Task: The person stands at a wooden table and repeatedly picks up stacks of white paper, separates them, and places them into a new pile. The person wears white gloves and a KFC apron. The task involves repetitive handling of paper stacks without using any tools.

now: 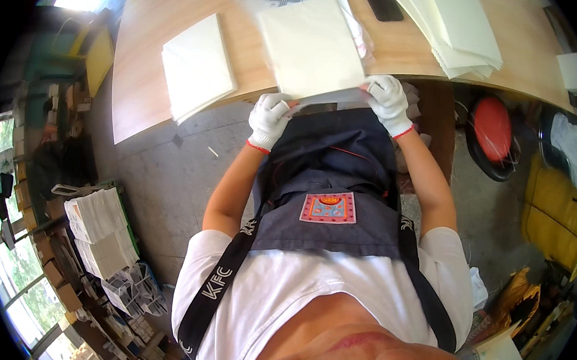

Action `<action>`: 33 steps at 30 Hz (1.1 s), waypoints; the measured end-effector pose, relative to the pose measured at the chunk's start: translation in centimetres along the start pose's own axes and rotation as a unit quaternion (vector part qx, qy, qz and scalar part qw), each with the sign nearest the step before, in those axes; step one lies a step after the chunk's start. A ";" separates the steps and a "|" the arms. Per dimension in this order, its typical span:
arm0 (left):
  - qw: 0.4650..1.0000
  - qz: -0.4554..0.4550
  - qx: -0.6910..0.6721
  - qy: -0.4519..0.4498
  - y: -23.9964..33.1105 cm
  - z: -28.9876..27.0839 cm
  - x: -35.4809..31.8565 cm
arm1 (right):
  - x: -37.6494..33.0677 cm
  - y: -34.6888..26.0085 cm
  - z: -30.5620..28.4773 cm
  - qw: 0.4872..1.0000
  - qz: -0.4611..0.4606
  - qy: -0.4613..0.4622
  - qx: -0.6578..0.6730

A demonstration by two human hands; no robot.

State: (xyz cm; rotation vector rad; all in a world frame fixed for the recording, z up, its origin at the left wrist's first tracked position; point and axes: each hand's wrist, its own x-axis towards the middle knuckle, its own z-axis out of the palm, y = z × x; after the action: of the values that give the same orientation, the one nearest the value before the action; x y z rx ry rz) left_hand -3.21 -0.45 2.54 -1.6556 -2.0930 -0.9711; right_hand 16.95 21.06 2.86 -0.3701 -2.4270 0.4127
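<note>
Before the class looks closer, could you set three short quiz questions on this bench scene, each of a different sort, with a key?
1. True or false: the left hand is bare, while the right hand wears a glove.
2. Which stack has a hand at each near corner? A: left; B: middle; C: right.
3. Fill in: the dark phone lies just left of the ____ stack.

Key: 1. False, both wear white gloves. 2. B, the middle stack. 3. Right stack.

1 head-worn fisheye camera looks down on the nearby table (pixel 139 69).
</note>
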 end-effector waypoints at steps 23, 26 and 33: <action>0.820 -0.416 -0.298 0.258 -7.6 -13.0 -0.5 | 10.0 -12.5 9.4 0.783 0.314 -0.178 0.507; 0.875 -0.424 -0.109 0.208 -15.7 -14.5 -4.7 | 14.1 -16.4 12.5 0.796 0.301 -0.241 0.467; 0.913 -0.398 0.066 0.059 -18.6 -13.2 -5.9 | 14.0 -15.7 14.7 0.891 0.240 -0.270 0.274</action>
State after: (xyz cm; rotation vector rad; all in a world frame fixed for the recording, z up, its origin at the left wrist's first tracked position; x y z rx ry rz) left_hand -21.20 -15.62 2.59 -0.6165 -2.7108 -1.0561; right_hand -5.52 8.86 5.53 -0.6675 -2.5559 1.5585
